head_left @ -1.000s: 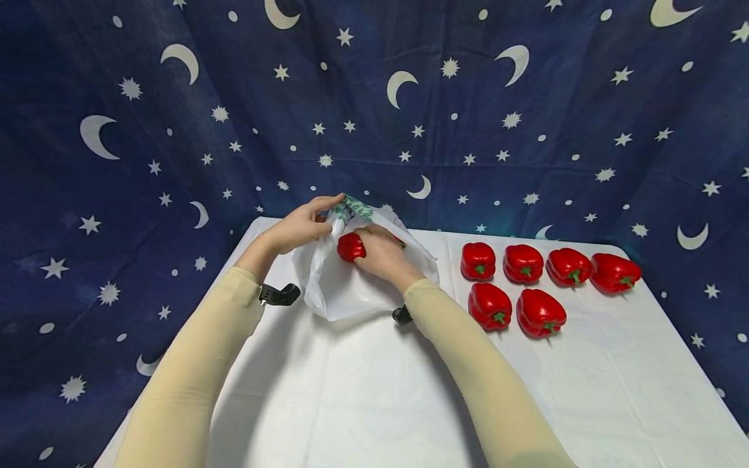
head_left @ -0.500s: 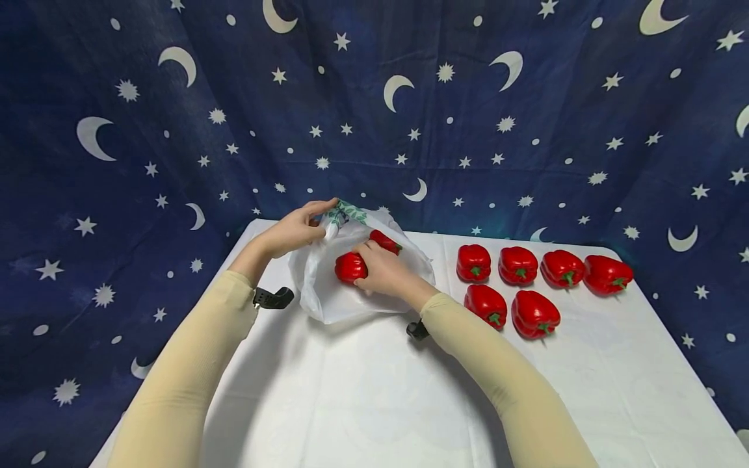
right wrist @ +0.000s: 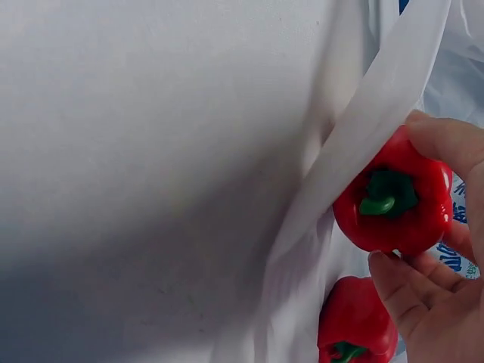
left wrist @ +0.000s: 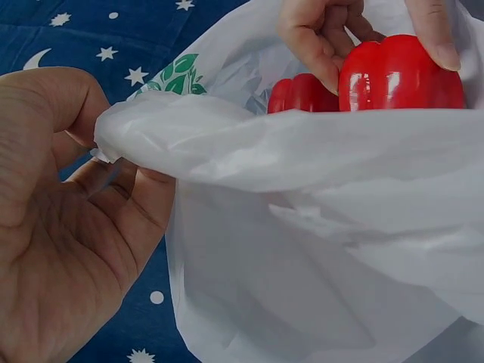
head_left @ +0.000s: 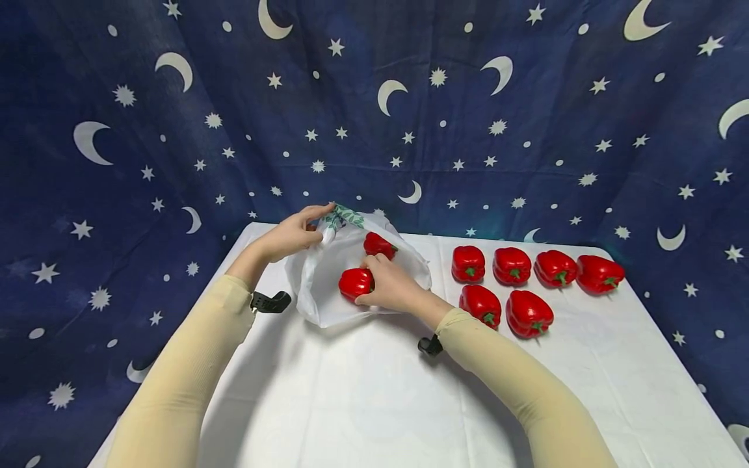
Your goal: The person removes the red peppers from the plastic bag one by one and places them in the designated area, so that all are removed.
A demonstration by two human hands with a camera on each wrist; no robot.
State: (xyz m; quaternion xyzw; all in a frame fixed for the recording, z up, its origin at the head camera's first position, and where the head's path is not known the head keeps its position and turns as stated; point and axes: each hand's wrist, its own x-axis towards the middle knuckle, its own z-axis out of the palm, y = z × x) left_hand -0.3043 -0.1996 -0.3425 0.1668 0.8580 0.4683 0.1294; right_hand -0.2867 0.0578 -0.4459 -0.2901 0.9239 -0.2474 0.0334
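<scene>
A white plastic bag (head_left: 320,300) with a green leaf print lies on the table, its mouth facing me. My left hand (head_left: 289,234) pinches the bag's upper left rim; in the left wrist view, the bunched plastic (left wrist: 144,128) sits between thumb and fingers. Inside the mouth, my right hand (head_left: 394,286) grips a red bell pepper (head_left: 354,284), thumb on one side and fingers on the other. The right wrist view shows that pepper's green stem (right wrist: 387,195) facing the camera. A second red bell pepper (head_left: 377,245) lies deeper in the bag, beyond my right fingertips.
To the right of the bag, several red bell peppers stand in two rows, a back row (head_left: 512,266) and a shorter front row (head_left: 529,313). A white cloth covers the table (head_left: 351,403). A dark blue curtain (head_left: 351,97) with moons and stars hangs behind.
My right hand has drawn back towards me with its pepper, nearer the bag's mouth. The second pepper, mostly hidden before, now shows behind it. My left hand keeps its hold on the rim.
</scene>
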